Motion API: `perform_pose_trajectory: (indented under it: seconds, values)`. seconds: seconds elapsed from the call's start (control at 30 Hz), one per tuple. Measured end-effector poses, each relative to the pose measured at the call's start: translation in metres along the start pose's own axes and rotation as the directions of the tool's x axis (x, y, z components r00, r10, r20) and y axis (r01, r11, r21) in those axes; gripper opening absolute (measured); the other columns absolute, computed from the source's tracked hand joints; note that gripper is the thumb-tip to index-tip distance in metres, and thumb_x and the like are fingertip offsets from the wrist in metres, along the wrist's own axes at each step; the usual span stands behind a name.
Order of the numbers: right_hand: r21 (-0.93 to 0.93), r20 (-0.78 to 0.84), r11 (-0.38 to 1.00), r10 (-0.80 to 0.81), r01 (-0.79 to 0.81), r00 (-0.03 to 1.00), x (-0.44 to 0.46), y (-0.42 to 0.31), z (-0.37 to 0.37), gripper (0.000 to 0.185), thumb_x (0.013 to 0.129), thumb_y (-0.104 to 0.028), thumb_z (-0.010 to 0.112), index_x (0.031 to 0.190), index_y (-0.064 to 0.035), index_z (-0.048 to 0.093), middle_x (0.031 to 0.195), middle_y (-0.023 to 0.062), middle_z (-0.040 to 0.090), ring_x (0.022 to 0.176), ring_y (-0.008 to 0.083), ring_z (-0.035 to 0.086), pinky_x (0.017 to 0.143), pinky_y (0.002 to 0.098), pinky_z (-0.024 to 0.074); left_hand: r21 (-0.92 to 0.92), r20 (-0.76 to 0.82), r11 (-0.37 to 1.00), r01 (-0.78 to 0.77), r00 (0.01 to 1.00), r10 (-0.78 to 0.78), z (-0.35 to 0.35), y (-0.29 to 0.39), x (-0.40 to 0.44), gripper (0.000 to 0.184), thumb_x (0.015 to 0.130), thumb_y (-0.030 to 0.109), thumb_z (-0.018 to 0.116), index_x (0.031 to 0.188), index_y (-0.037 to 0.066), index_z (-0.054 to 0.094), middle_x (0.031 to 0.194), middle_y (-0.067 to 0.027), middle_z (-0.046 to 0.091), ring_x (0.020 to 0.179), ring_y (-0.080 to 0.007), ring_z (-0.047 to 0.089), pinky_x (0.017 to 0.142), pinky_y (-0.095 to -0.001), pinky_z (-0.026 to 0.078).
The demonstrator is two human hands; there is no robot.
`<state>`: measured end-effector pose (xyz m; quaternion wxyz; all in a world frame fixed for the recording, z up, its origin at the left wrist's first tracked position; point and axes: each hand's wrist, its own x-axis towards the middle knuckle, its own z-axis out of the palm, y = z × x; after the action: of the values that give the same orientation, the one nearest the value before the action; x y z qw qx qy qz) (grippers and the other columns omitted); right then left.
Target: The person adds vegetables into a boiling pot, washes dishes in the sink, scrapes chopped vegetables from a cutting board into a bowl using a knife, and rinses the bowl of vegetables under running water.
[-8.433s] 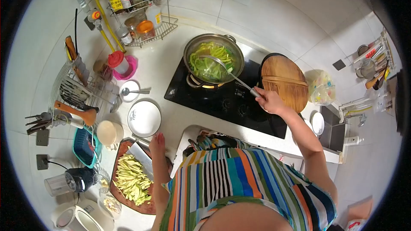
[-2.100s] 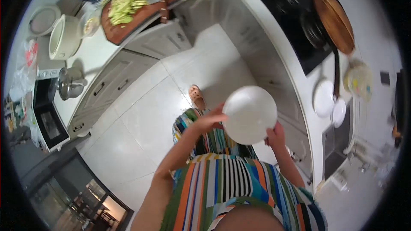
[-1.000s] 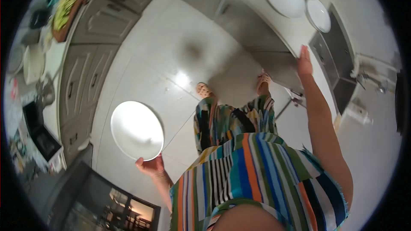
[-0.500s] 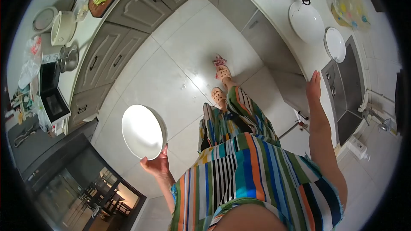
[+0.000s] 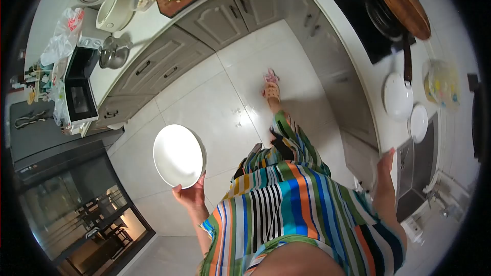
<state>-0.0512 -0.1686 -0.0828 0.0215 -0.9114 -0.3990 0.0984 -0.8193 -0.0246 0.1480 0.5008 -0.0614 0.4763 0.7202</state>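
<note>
Gripping bowl, 8 o'clk: L hand fingers; R hand fingers free nr sink; board 11 o'clk (top cut off).

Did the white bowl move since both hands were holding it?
Yes. The white bowl has moved away from the black cooktop, farther out over the floor, in the left hand alone.
</note>
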Motion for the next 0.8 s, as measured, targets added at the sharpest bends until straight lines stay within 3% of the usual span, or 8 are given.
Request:
perform_pose_trajectory:
  seconds: [0.1, 0.3, 0.37, 0.4, 0.43, 0.5, 0.6, 0.8]
  values:
    - [-0.607, 0.544, 0.792, 0.351, 0.068, 0.762, 0.007, -0.022, -0.023, 0.039, 0.072, -0.023, 0.053, 0.105, -0.0007, 0.051, 0.115, 0.0195, 0.043, 0.112, 0.0224, 0.038, 0.089, 0.0351, 0.0328, 0.012, -0.066, 1.0, 0.012, 0.998, -0.011, 0.015, 0.018, 0.033, 0.067, 0.053, 0.018, 0.053, 0.116, 0.008, 0.034, 0.113, -0.0129, 0.039, 0.098, -0.0327, 0.043, 0.063, -0.0448, 0.044]
    - [-0.337, 0.849, 0.692, 0.517, -0.638, 0.112, -0.02, -0.199, -0.001, 0.019, 0.074, -0.02, 0.049, 0.075, -0.0016, 0.055, 0.065, 0.016, 0.052, 0.068, 0.0238, 0.055, 0.059, 0.0382, 0.0428, -0.029, -0.136, 0.999, 0.041, 0.99, -0.044, 0.047, 0.045, 0.074, 0.069, 0.053, 0.017, 0.052, 0.118, 0.006, 0.032, 0.114, -0.014, 0.039, 0.101, -0.0343, 0.042, 0.072, -0.0506, 0.044]
    - [-0.121, 0.914, 0.979, 0.175, -0.166, 0.366, 0.005, -0.296, -0.001, 0.022, 0.077, -0.024, 0.048, 0.074, -0.0036, 0.055, 0.061, 0.0153, 0.052, 0.065, 0.0259, 0.055, 0.061, 0.0403, 0.0427, -0.002, -0.219, 1.0, -0.021, 0.976, 0.02, 0.061, 0.049, 0.083, 0.07, 0.053, 0.017, 0.052, 0.118, 0.005, 0.031, 0.115, -0.0145, 0.039, 0.101, -0.0341, 0.043, 0.072, -0.0505, 0.045]
    - [0.047, 0.865, 0.84, -0.304, 0.54, 0.398, 0.022, -0.321, 0.015, 0.023, 0.076, -0.026, 0.049, 0.078, -0.0043, 0.057, 0.071, 0.0138, 0.057, 0.073, 0.0281, 0.056, 0.066, 0.0414, 0.043, -0.034, -0.193, 0.999, 0.001, 0.981, -0.008, 0.058, 0.052, 0.089, 0.07, 0.053, 0.018, 0.052, 0.118, 0.005, 0.031, 0.115, -0.0148, 0.038, 0.1, -0.0336, 0.043, 0.073, -0.0505, 0.045]
    - [-0.09, 0.872, 0.75, -0.258, 0.655, 0.415, 0.02, -0.44, -0.03, 0.021, 0.073, -0.023, 0.05, 0.08, -0.0052, 0.057, 0.077, 0.0127, 0.058, 0.079, 0.0304, 0.054, 0.069, 0.0408, 0.0428, -0.044, -0.201, 0.999, -0.001, 0.979, -0.008, 0.058, 0.056, 0.093, 0.07, 0.053, 0.018, 0.052, 0.118, 0.005, 0.031, 0.115, -0.0148, 0.038, 0.1, -0.0336, 0.043, 0.073, -0.0505, 0.045]
    - [0.112, 0.648, 0.766, -0.539, 0.633, 0.538, 0.043, -0.498, -0.016, 0.026, 0.076, -0.03, 0.046, 0.077, -0.0055, 0.056, 0.06, 0.004, 0.055, 0.052, 0.0156, 0.053, 0.051, 0.0294, 0.0426, -0.089, -0.24, 0.996, -0.003, 0.971, -0.019, 0.062, 0.062, 0.102, 0.069, 0.053, 0.018, 0.052, 0.118, 0.006, 0.032, 0.114, -0.0145, 0.039, 0.099, -0.033, 0.044, 0.074, -0.0499, 0.045]
    - [0.297, 0.724, 0.918, -0.395, 0.261, 0.565, 0.059, -0.622, -0.03, 0.028, 0.077, -0.028, 0.046, 0.093, -0.0067, 0.057, 0.079, 0.0081, 0.058, 0.067, 0.0154, 0.056, 0.057, 0.0276, 0.0439, -0.114, -0.234, 0.993, -0.001, 0.972, -0.026, 0.062, 0.071, 0.122, 0.068, 0.054, 0.019, 0.053, 0.118, 0.006, 0.032, 0.115, -0.0132, 0.039, 0.101, -0.0329, 0.043, 0.077, -0.0498, 0.044]
    - [0.417, 0.647, 0.831, -0.555, 0.367, 0.523, 0.038, -0.73, -0.047, 0.031, 0.077, -0.023, 0.048, 0.1, -0.0026, 0.053, 0.081, 0.0107, 0.059, 0.068, 0.0182, 0.056, 0.062, 0.0307, 0.044, -0.141, -0.245, 0.988, -0.063, 0.969, 0.027, 0.05, 0.095, 0.166, 0.067, 0.056, 0.021, 0.053, 0.119, 0.007, 0.033, 0.115, -0.0119, 0.04, 0.104, -0.0306, 0.043, 0.08, -0.0486, 0.042]
